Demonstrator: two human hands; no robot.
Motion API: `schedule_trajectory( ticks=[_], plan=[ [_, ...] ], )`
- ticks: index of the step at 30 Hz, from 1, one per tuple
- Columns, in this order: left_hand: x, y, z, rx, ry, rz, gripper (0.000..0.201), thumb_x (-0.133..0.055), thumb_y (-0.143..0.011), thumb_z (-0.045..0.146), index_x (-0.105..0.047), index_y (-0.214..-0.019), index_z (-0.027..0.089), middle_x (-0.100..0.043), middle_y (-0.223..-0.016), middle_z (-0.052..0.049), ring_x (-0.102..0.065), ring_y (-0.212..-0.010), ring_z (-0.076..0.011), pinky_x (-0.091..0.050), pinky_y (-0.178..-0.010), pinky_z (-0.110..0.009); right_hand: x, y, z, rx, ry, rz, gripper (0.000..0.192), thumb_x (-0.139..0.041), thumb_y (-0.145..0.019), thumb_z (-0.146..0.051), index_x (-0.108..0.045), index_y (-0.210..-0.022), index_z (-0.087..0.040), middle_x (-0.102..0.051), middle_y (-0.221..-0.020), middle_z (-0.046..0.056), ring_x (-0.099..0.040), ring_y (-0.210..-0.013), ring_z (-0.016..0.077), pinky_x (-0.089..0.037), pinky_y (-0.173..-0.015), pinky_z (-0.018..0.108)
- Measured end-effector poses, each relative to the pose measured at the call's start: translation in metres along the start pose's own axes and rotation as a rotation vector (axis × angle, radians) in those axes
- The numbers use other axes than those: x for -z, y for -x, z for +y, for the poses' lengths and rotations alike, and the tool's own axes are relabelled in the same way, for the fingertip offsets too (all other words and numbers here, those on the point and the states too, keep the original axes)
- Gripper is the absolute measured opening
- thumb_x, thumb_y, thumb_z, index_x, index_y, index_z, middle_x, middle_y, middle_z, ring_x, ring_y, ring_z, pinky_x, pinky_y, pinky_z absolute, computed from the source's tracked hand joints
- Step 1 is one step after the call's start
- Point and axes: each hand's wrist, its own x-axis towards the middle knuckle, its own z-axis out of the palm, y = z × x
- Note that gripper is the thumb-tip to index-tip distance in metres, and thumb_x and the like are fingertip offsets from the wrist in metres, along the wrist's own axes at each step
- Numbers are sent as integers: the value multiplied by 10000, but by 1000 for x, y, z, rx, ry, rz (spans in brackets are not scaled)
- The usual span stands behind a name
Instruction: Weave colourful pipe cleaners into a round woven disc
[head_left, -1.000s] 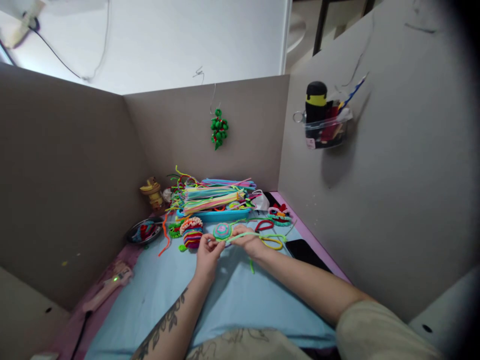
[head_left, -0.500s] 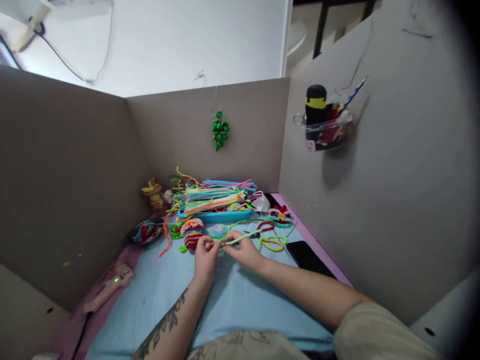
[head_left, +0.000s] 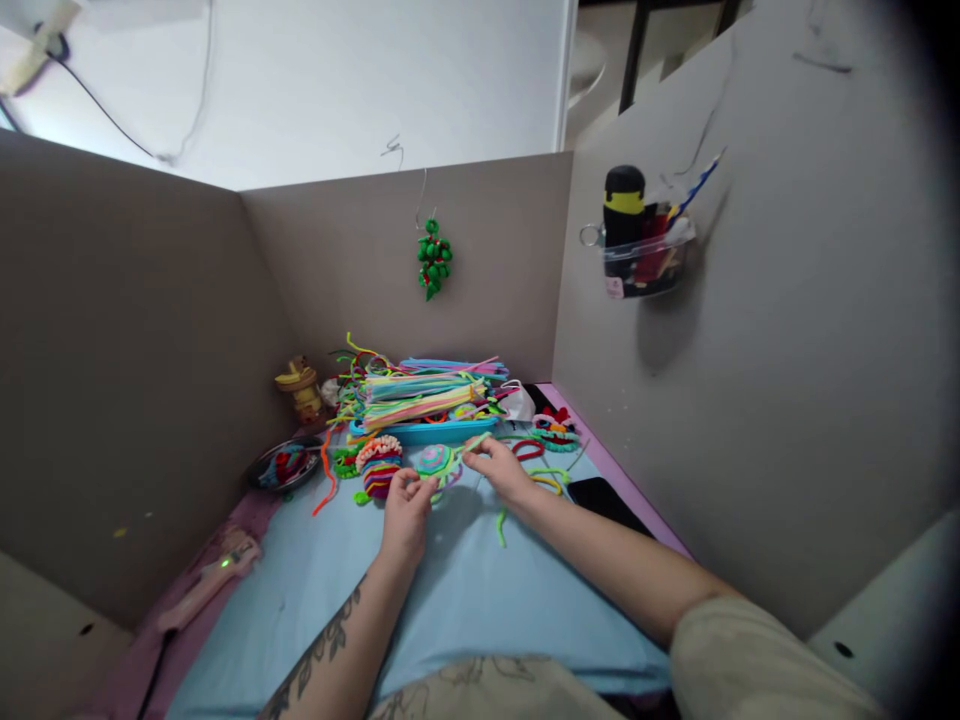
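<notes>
The left hand (head_left: 406, 512) and the right hand (head_left: 501, 468) meet over the blue mat (head_left: 465, 590), near its far edge. Between them sits a small round coil (head_left: 436, 461) of teal, pink and green pipe cleaner. The left fingers are narrowed in a pinch at the coil's near left edge. The right fingers pinch a light green stem (head_left: 475, 443) that leads off the coil's right side; a loose green end (head_left: 501, 524) lies on the mat just under the right wrist.

Just left of the coil lies a striped ball (head_left: 379, 466) of wound stems. Behind both, along the mat's far edge, a blue tray (head_left: 424, 430) carries a bundle of bright stems (head_left: 420, 392). Near the far right corner lie a red loop (head_left: 529, 449), a yellow loop (head_left: 551, 482) and a black phone (head_left: 604, 494). At the left edge stand a metal dish (head_left: 283, 466) and a pink glue gun (head_left: 210, 583). A green ornament (head_left: 434, 259) hangs on the back panel, and a clear holder (head_left: 641, 262) is fixed to the right panel.
</notes>
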Motion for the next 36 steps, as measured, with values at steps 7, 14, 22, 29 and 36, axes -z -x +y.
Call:
schedule_trajectory(
  ticks=[7, 14, 22, 29, 36],
  plan=[
    [2, -1, -3, 7, -48, -53, 391, -708, -641, 296, -369, -818, 215, -467, -501, 106, -317, -393, -27, -193, -402, -151, -7, 10, -6, 5, 129, -124, 251, -669, -653, -425, -647, -657, -175, -488, -1154, 75, -393, -1181, 237, -244, -994, 335],
    [2, 0, -6, 19, -108, -103, 377, -696, -660, 302, -360, -810, 216, -472, -497, 103, -328, -400, -30, -211, -410, -148, -10, 13, 2, 67, 144, -187, 262, -543, -776, -395, -574, -646, -170, -448, -1173, 72, -393, -1190, 207, -257, -997, 329],
    [3, -2, -4, 86, 35, -58, 397, -714, -635, 329, -382, -820, 219, -332, -450, 128, -268, -362, -23, -168, -377, -149, -15, 21, -6, 218, 367, -123, 107, -588, -710, -226, -539, -627, -180, -470, -1069, 54, -410, -1115, 209, -280, -971, 359],
    [4, -4, -3, 139, 85, -74, 406, -731, -622, 304, -385, -820, 224, -293, -438, 129, -209, -351, -24, -118, -365, -165, -12, 14, 4, 55, 92, -19, 160, -579, -729, -346, -572, -779, -194, -545, -854, 14, -496, -865, 176, -367, -811, 307],
    [5, -3, -2, 178, 119, -119, 404, -725, -637, 304, -378, -829, 228, -267, -456, 125, -202, -357, -25, -110, -369, -172, -5, 3, 4, -180, -273, -8, 167, -667, -605, -310, -625, -700, -178, -576, -762, 0, -488, -757, 154, -348, -733, 281]
  ],
)
